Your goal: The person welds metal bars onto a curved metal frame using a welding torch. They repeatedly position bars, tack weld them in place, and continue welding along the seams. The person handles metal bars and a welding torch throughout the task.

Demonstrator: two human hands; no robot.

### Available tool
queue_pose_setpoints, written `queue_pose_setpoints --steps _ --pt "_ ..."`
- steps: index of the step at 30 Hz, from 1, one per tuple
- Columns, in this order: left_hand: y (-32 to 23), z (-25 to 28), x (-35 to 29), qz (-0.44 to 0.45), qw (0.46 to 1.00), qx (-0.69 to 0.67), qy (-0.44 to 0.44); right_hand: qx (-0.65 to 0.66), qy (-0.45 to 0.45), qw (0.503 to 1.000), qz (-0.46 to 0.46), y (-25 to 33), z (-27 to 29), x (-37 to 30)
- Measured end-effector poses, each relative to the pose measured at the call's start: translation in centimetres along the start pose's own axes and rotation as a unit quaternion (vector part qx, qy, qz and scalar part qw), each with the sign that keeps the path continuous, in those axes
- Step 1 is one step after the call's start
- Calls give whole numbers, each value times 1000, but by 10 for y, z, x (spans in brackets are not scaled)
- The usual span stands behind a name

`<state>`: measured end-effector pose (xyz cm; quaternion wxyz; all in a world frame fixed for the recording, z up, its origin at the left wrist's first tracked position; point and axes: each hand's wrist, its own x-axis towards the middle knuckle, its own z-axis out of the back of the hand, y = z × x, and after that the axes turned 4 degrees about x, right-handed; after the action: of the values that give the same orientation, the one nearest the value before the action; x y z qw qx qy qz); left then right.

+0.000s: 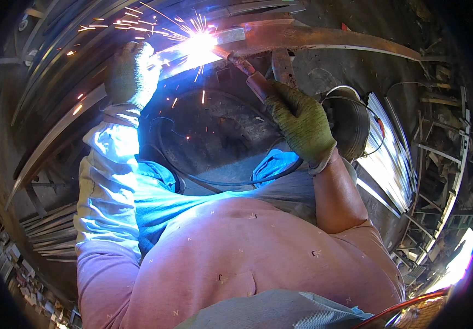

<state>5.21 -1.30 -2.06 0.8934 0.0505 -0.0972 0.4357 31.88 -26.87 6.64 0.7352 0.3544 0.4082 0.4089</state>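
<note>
My right hand (302,120), in a green knit work glove, is closed around the handle of a welding torch (258,86). The torch's neck points up and left, and at its tip a white-blue arc (199,46) burns on a steel bar. Sparks fly mostly up and to the left. My left hand (129,75), also gloved, is closed just left of the arc, by the bar's bright edge. Glare hides what its fingers hold. To the right of the arc runs a rusty steel beam (329,39), curved by the lens.
A black cable (214,182) loops across near my lap. Bright metal strips (388,159) lie at the right beside a dark round drum (349,127). More long bars (52,233) are stacked at lower left. A metal rack (447,186) stands at far right.
</note>
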Motion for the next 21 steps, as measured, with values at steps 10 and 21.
queue_pose_setpoints --steps 10,21 --pt "-5 4 -3 -17 998 -42 -40 51 -59 996 -43 5 15 1" --pt "1 6 -4 -16 997 -72 1 94 -104 990 2 -9 22 8"
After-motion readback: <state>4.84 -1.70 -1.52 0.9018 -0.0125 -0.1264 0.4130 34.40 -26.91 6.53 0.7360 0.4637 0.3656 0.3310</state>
